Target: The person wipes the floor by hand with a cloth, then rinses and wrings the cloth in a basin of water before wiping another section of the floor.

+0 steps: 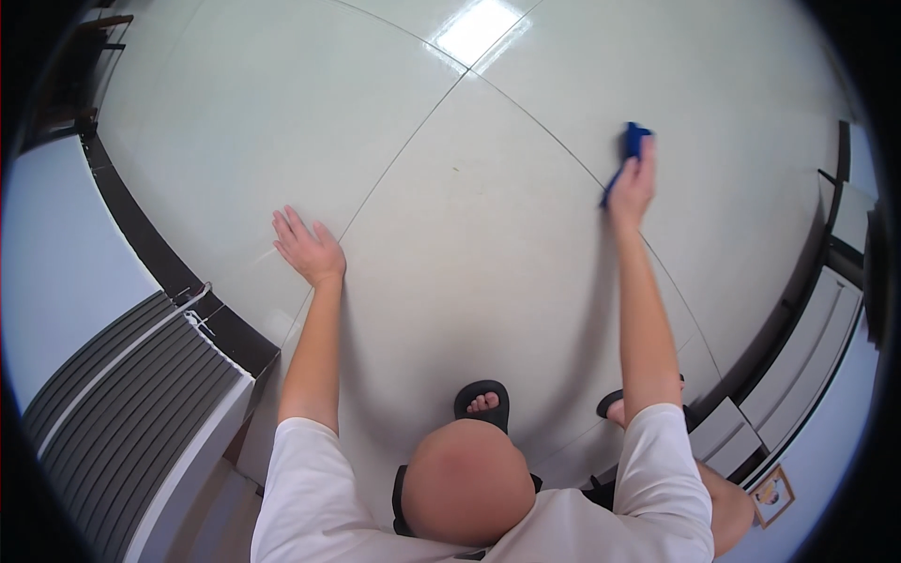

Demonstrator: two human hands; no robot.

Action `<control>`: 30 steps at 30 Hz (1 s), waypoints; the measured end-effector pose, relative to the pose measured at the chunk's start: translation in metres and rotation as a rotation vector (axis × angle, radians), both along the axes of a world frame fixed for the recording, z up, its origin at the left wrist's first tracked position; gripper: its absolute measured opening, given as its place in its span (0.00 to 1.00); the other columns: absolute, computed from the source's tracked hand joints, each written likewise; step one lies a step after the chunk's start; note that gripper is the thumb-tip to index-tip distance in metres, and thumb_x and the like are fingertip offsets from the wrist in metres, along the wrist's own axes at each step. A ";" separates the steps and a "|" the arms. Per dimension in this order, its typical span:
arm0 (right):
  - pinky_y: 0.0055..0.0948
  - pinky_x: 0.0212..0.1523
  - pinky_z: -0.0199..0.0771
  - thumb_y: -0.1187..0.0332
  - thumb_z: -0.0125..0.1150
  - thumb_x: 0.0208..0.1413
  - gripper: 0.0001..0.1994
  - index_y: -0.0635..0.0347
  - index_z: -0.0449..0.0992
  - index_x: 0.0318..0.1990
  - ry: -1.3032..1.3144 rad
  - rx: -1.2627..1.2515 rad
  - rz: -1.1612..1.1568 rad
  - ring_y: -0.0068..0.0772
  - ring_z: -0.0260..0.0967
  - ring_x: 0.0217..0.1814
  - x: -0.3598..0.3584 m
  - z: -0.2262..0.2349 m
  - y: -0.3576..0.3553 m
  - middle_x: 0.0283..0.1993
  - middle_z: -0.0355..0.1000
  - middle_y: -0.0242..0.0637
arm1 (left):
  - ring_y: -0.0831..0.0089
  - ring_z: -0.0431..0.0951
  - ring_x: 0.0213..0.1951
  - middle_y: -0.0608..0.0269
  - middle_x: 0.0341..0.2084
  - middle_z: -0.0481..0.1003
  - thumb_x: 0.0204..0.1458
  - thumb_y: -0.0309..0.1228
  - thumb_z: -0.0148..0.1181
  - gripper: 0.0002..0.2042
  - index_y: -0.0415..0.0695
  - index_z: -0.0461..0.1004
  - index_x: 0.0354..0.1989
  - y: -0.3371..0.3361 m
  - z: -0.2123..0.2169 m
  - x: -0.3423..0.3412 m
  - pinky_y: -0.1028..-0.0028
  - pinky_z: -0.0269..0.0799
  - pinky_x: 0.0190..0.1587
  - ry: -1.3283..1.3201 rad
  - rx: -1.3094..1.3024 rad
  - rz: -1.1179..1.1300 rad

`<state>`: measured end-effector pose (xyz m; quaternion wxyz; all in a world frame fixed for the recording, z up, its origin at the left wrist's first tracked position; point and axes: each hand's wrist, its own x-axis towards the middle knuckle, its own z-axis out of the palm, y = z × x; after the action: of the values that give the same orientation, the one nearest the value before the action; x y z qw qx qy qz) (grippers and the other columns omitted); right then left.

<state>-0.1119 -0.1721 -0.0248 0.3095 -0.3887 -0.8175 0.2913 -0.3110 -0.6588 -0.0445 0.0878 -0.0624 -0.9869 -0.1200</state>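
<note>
My left hand point(312, 248) is spread on the pale tiled floor point(450, 253), fingers apart and holding nothing. Out to the right and farther ahead, my right hand point(632, 188) grips a dark blue cloth point(636, 138) against the tiles. Part of the cloth sticks out beyond the fingertips and along the hand's left side; the rest lies hidden under the palm. Both arms are stretched forward in short white sleeves.
My bent knee point(466, 479) and a black sandal point(482, 403) are close in front. On the left stand a dark skirting point(141, 225) and a grey ribbed panel point(131, 403). A low drawer cabinet point(798, 357) and a small framed picture point(772, 495) are on the right.
</note>
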 end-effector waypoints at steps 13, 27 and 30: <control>0.45 0.72 0.66 0.81 0.54 0.52 0.29 0.55 0.73 0.65 -0.088 0.197 0.595 0.48 0.63 0.74 -0.093 0.000 -0.079 0.72 0.67 0.45 | 0.49 0.52 0.77 0.44 0.75 0.54 0.64 0.41 0.51 0.32 0.44 0.57 0.76 0.006 -0.007 0.000 0.46 0.40 0.77 -0.020 -0.004 0.007; 0.48 0.77 0.52 0.65 0.55 0.66 0.28 0.58 0.63 0.74 -0.280 0.270 -0.036 0.57 0.54 0.79 0.015 -0.016 0.075 0.77 0.58 0.52 | 0.49 0.50 0.77 0.45 0.76 0.53 0.65 0.38 0.49 0.31 0.43 0.57 0.76 0.006 -0.006 0.001 0.45 0.40 0.77 -0.021 0.022 -0.003; 0.47 0.77 0.54 0.66 0.55 0.66 0.28 0.56 0.65 0.73 -0.229 0.297 0.062 0.55 0.54 0.79 -0.024 -0.021 0.040 0.77 0.59 0.49 | 0.49 0.51 0.77 0.44 0.76 0.53 0.65 0.39 0.49 0.31 0.43 0.57 0.76 0.005 -0.005 0.000 0.46 0.39 0.77 -0.015 0.000 0.004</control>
<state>-0.1357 -0.1324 -0.0460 0.2594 -0.3439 -0.8930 0.1307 -0.3111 -0.6541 -0.0496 0.0807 -0.0594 -0.9876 -0.1205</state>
